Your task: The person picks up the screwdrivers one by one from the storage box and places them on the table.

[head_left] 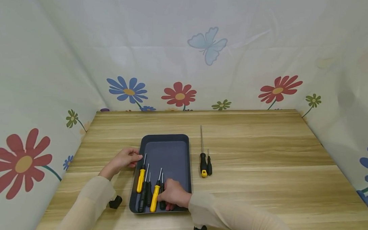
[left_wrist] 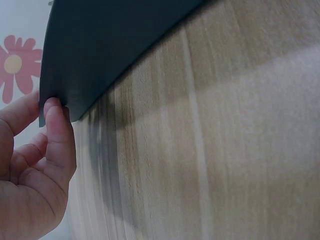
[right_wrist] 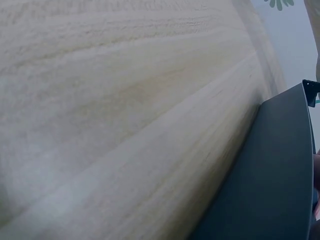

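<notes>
Beige right sleeve [head_left: 241,211] up close, lower right, matching left sleeve [head_left: 88,199] across from it, both stretched over the wood-grain table [head_left: 277,148]. And look at the left hand [head_left: 126,158]: thumb and fingers pinching the left wall of the dark grey tray [head_left: 167,146], a neat narrow grip! Over to the right hand [head_left: 175,194], down inside the tray's near right part, fingers bent over a small black screwdriver [head_left: 162,205]; whether they grip it or only touch it, I cannot tell. Alongside, handles toward the camera: a yellow screwdriver [head_left: 154,198] just left of that hand, then a short black screwdriver [head_left: 149,196], a long black screwdriver [head_left: 142,200], and at the left wall another yellow screwdriver [head_left: 140,181], set farther up. Outside, right of the tray, two more lie side by side on the wood: a long black-and-yellow screwdriver [head_left: 203,163] and a little black screwdriver [head_left: 209,166]. Behind it all, a white backdrop [head_left: 249,63] with printed flowers [head_left: 180,96]
</notes>
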`<state>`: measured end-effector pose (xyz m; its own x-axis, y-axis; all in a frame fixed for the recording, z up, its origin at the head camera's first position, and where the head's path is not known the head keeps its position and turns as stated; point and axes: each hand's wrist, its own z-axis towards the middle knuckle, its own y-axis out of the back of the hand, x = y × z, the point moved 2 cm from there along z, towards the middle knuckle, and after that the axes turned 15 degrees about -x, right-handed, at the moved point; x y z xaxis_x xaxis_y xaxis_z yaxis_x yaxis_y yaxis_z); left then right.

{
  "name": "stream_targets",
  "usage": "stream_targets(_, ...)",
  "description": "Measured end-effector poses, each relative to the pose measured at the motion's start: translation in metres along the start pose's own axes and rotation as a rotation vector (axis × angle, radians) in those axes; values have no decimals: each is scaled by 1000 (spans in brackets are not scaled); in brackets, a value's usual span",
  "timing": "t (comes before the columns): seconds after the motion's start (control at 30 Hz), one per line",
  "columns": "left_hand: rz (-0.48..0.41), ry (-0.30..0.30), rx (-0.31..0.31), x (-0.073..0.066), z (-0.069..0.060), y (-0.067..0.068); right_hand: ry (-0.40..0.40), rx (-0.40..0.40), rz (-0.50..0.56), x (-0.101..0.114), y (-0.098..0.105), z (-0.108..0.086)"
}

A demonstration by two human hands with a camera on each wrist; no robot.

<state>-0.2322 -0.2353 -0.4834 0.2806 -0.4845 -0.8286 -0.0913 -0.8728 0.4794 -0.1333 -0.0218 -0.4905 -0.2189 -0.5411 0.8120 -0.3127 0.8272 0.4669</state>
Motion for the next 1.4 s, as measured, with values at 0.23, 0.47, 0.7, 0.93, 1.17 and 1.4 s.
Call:
stream_targets(0.23, -3, -2, 2, 1, 0, 0, 19, -20, 1, -2, -2, -2)
stream_targets(0.47, -6, 1, 2, 1, -1, 0, 26, -15, -30, -2, -2, -2)
stream_targets(0.7, 2, 5, -3, 2, 0, 0, 26, -35, -25, -3, -3, -3)
stream_targets(0.93, 1, 7, 0, 3, 0, 0, 0, -18, 47, -5, 0, -3)
stream_targets(1.17, 4, 7, 2, 3, 1, 0, -43, 5, 132, -7, 4, 0)
stream_targets(1.4, 0, 7, 1, 4, 3, 1, -33, -16, 174, -4, 16, 5)
